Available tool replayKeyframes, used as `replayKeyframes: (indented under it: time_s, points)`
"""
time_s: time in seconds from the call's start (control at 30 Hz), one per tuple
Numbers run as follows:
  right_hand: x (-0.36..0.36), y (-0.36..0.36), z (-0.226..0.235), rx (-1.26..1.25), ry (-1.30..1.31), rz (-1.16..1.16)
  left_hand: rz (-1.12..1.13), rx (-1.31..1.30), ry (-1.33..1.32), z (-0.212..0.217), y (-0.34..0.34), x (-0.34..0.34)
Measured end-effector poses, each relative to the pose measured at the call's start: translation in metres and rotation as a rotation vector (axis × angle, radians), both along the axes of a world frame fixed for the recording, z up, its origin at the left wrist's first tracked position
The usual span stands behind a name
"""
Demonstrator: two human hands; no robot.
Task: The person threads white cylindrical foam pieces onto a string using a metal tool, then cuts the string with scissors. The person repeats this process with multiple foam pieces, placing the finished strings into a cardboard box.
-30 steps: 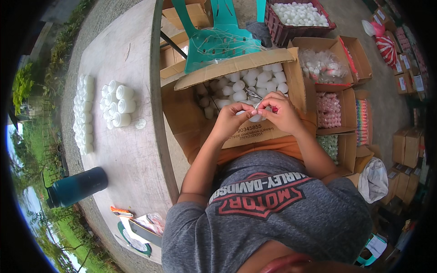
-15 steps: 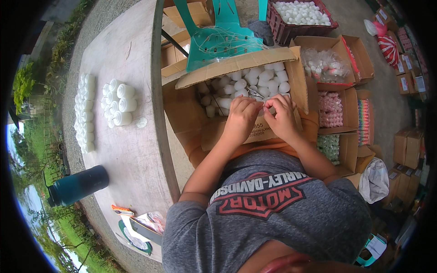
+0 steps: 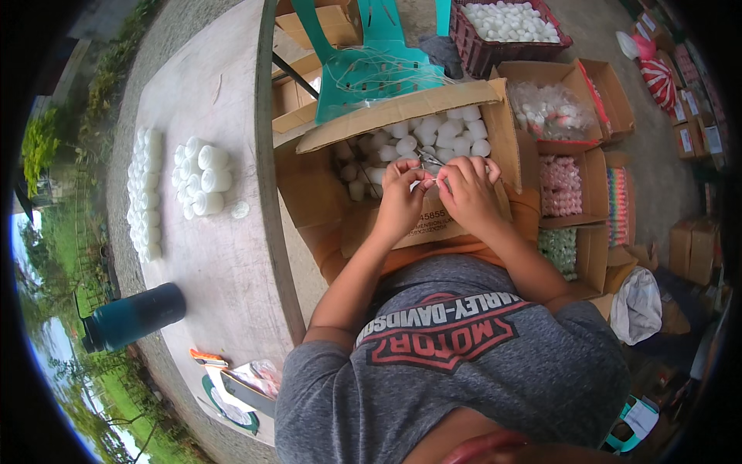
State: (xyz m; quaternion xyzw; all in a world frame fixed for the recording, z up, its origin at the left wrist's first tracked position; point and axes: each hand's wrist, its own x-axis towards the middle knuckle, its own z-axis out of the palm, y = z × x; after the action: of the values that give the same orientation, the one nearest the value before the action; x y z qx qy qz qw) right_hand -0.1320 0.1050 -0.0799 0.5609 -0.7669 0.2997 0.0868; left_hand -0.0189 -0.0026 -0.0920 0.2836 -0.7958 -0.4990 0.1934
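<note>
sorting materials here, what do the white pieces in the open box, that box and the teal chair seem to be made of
White pieces: perhaps wax or plastic; smooth, satin-looking milky surfaces leave it open.
Open box: cardboard, matt, judging by its brown, folding flaps.
Teal chair: probably moulded plastic, smooth, faintly glossy, with even colour and slots through the seat.

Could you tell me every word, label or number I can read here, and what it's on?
I won't copy out wording or numbers, but print shows here:
Gray T-shirt: large white and red lettering across the chest, readable.
Cardboard flap: dark letters and digits, partly readable, cut off behind the left hand.
White labels at far right: too small to read.
</note>
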Motion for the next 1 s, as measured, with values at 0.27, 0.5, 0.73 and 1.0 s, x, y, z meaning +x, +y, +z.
replayKeyframes:
  time_s: [0.27, 0.5, 0.73, 1.0]
  points:
    - [0.0, -0.003, -0.002, -0.094, -0.061, 0.036, 0.036, 1.07, 0.014, -0.001, -0.013, 0.003]
    - [0.003, 0.003, -0.016, -0.137, -0.212, -0.039, 0.076, 0.524, 0.075, -0.02, 0.0, 0.0]
    - [0.002, -0.003, -0.002, -0.18, -0.253, -0.051, 0.078, 0.856, 0.03, 0.002, 0.003, -0.001]
    - [-0.003, 0.002, -0.009, -0.161, -0.423, -0.017, 0.029, 0.237, 0.014, -0.004, 0.003, 0.0]
